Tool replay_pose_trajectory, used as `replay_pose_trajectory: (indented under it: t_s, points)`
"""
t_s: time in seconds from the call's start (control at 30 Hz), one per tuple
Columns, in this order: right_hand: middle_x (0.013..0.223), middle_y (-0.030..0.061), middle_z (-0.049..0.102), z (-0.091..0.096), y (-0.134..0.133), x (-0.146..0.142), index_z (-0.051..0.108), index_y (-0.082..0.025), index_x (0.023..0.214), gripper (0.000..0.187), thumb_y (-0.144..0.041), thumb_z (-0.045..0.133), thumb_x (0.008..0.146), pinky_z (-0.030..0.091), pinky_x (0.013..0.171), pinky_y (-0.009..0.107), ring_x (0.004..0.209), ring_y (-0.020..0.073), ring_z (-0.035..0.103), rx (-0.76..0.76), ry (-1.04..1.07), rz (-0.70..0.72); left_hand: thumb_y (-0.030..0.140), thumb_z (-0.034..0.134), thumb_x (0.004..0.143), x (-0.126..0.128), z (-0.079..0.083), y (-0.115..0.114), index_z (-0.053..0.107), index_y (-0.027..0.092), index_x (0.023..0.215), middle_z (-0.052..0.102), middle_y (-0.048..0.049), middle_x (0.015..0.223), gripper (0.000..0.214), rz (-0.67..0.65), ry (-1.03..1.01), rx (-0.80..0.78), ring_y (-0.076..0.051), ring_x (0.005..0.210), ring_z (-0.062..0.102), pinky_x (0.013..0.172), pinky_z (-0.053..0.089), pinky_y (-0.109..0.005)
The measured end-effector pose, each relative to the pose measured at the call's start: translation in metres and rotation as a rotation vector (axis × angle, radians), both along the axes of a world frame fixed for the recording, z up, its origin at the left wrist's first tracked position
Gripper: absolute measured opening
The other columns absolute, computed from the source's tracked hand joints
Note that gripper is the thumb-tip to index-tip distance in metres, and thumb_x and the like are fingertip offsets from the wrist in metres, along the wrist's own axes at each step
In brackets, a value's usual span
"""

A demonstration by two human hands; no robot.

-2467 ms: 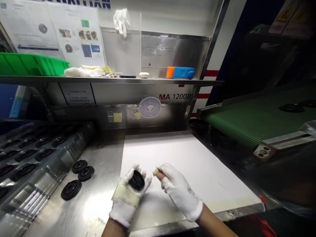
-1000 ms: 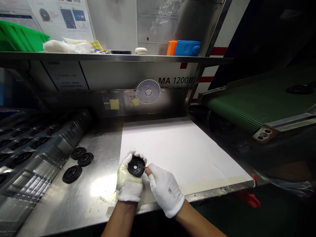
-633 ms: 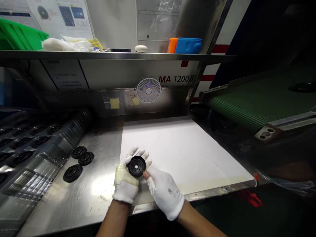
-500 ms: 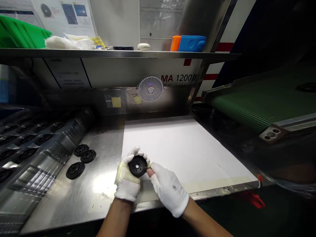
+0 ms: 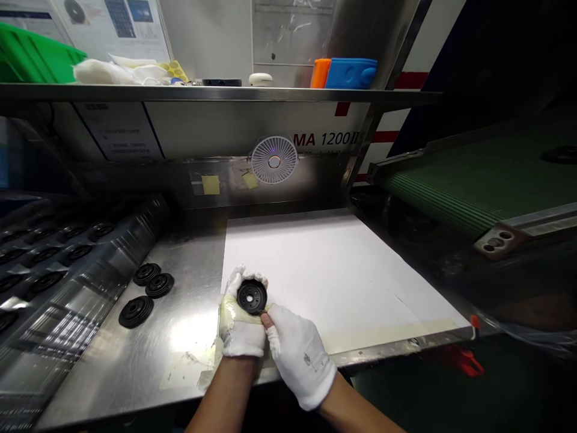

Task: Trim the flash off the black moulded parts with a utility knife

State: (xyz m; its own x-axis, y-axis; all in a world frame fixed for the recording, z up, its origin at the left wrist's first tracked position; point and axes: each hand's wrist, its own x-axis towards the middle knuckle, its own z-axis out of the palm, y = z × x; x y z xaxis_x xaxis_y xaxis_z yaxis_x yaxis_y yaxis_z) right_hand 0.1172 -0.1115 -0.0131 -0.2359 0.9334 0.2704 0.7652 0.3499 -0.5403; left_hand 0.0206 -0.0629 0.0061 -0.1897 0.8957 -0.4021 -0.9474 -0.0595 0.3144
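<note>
In the head view, a round black plastic wheel (image 5: pixel 252 296) with a hole at its centre and smaller holes around it sits in my left hand (image 5: pixel 241 328). White-gloved fingers wrap round its far edge, and yellowish tape covers part of that glove. My right hand (image 5: pixel 300 355), also gloved in white with a bare thumb tip, is closed in a pinch at the wheel's lower right rim. Whatever the pinch holds is too small to make out. Left of my hands, three similar black wheels (image 5: pixel 136 311) lie on the metal table (image 5: pixel 180 246).
White paper (image 5: pixel 311 270) covers the table's right part. Stacked clear trays (image 5: pixel 112 264) with black wheels stand at left. Behind are a small fan (image 5: pixel 274 160) and a shelf (image 5: pixel 216 94) with a green bin (image 5: pixel 36 57) and a blue container (image 5: pixel 350 73). A green conveyor (image 5: pixel 478 174) runs at right.
My right hand has shifted slightly left and down, from the wheel's right side to its lower rim. The wheel has tilted a little in my left hand.
</note>
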Motion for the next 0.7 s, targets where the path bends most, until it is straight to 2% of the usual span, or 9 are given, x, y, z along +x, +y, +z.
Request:
replay_pose_trajectory:
  t_s: [0.1, 0.17, 0.3, 0.43, 0.5, 0.57, 0.7]
  points:
    - [0.07, -0.0021, 0.058, 0.001, 0.002, 0.004, 0.052, -0.023, 0.081, 0.022, -0.028, 0.034, 0.093, 0.027, 0.056, 0.027, 0.061, 0.0148, 0.051, 0.004, 0.025, 0.016, 0.013, 0.054, 0.072, -0.006, -0.003, -0.005, 0.06, 0.015, 0.099, 0.063, -0.0093, 0.082, 0.027, -0.148, 0.092, 0.062, -0.022, 0.079, 0.061, 0.071, 0.051, -0.04]
    - [0.071, -0.0023, 0.058, 0.003, 0.004, 0.009, 0.051, -0.023, 0.081, 0.02, -0.026, 0.035, 0.093, 0.027, 0.056, 0.027, 0.061, 0.0145, 0.051, 0.008, 0.031, 0.017, 0.015, 0.052, 0.072, -0.009, -0.006, -0.008, 0.06, 0.013, 0.099, 0.063, -0.0118, 0.083, 0.029, -0.221, 0.117, 0.081, -0.027, 0.081, 0.061, 0.069, 0.051, -0.043]
    - [0.07, -0.0018, 0.057, 0.0, 0.004, 0.013, 0.05, -0.022, 0.078, 0.024, -0.029, 0.033, 0.094, 0.027, 0.055, 0.027, 0.059, 0.0144, 0.05, 0.002, 0.0, -0.031, 0.013, 0.054, 0.07, -0.006, -0.011, -0.006, 0.061, 0.014, 0.081, 0.058, -0.0044, 0.066, 0.013, -0.165, 0.052, 0.109, -0.018, 0.064, 0.059, 0.066, 0.051, -0.036]
    - [0.07, -0.0018, 0.057, -0.004, -0.001, 0.005, 0.05, -0.022, 0.079, 0.024, -0.029, 0.033, 0.094, 0.027, 0.055, 0.026, 0.06, 0.0146, 0.051, -0.017, 0.001, -0.021, 0.015, 0.06, 0.072, 0.001, -0.012, 0.002, 0.059, 0.015, 0.072, 0.056, -0.0002, 0.062, 0.001, -0.075, -0.021, 0.06, -0.012, 0.06, 0.056, 0.065, 0.05, -0.03]
    - [0.069, -0.0015, 0.057, -0.004, -0.002, 0.002, 0.05, -0.022, 0.078, 0.024, -0.029, 0.033, 0.093, 0.027, 0.054, 0.026, 0.059, 0.0148, 0.051, -0.014, 0.001, -0.015, 0.016, 0.06, 0.073, 0.002, -0.012, 0.003, 0.058, 0.016, 0.072, 0.056, 0.0014, 0.062, 0.002, -0.051, -0.036, 0.047, -0.01, 0.06, 0.056, 0.069, 0.051, -0.028]
    - [0.068, -0.0012, 0.057, -0.003, -0.002, 0.002, 0.05, -0.022, 0.076, 0.024, -0.028, 0.034, 0.092, 0.027, 0.054, 0.026, 0.058, 0.0149, 0.051, -0.003, -0.005, -0.016, 0.014, 0.059, 0.073, 0.001, -0.012, 0.001, 0.06, 0.016, 0.079, 0.059, 0.0001, 0.069, 0.006, -0.064, -0.019, 0.047, -0.012, 0.068, 0.058, 0.075, 0.05, -0.032]
    - [0.07, -0.0017, 0.058, -0.001, 0.001, 0.012, 0.051, -0.022, 0.079, 0.023, -0.027, 0.033, 0.093, 0.027, 0.055, 0.026, 0.06, 0.0146, 0.051, 0.016, 0.001, -0.013, 0.013, 0.055, 0.072, -0.005, -0.011, -0.008, 0.06, 0.015, 0.101, 0.063, -0.0109, 0.094, 0.03, -0.247, 0.05, 0.082, -0.027, 0.092, 0.059, 0.078, 0.048, -0.046]
